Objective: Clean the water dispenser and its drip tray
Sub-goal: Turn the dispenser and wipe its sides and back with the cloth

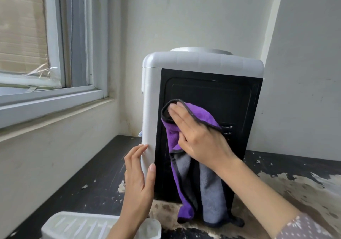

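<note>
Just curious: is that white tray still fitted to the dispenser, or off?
Off. The tray lies on the table in front of the dispenser.

Water dispenser (203, 91) blocks the centre; open dark surface (88, 174) lies at nine o'clock, drip tray (73, 227) crowds seven o'clock.

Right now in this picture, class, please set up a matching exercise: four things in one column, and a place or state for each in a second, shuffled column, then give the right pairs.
Column 1
1. purple cloth
2. left hand
3. drip tray
4. right hand

Column 2
A. lies on the dark tabletop, detached, near the bottom edge
B. pressed flat on the cloth
C. hangs down the black back panel
D. rests on the water dispenser's white side edge

Pairs: 1-C, 2-D, 3-A, 4-B
</note>
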`<move>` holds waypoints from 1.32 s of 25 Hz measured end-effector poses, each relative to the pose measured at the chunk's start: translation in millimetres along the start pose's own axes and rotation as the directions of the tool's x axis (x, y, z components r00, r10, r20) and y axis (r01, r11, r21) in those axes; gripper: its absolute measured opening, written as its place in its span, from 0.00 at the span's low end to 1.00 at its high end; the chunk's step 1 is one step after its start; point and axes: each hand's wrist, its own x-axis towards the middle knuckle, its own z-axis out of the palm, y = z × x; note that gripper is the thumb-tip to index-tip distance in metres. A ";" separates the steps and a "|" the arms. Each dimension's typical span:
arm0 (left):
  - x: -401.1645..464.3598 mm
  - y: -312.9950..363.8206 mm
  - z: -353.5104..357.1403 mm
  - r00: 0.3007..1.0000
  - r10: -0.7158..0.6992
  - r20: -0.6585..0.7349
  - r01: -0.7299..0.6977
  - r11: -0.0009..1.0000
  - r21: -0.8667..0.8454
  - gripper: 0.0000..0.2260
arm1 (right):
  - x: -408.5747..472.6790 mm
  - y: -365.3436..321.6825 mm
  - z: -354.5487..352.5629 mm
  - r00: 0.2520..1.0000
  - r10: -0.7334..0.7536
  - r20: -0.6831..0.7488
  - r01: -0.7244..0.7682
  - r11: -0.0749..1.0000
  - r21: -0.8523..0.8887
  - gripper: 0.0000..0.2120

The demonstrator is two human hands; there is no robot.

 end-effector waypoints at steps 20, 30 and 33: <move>-0.8 2.0 0.0 1.000 -0.002 0.018 0.002 1.000 0.013 0.20 | -2.2 -32.9 0.0 0.988 0.136 -0.067 -0.139 0.990 -0.037 0.23; -1.3 2.4 -1.1 0.999 -0.010 0.045 0.009 1.000 0.023 0.17 | -58.8 9.4 -38.0 0.930 0.332 -0.157 -0.364 0.890 -0.275 0.23; -2.1 3.5 -1.5 0.999 -0.007 0.052 0.007 1.000 0.009 0.18 | -65.8 12.0 -41.0 0.925 0.350 -0.145 -0.378 0.884 -0.275 0.24</move>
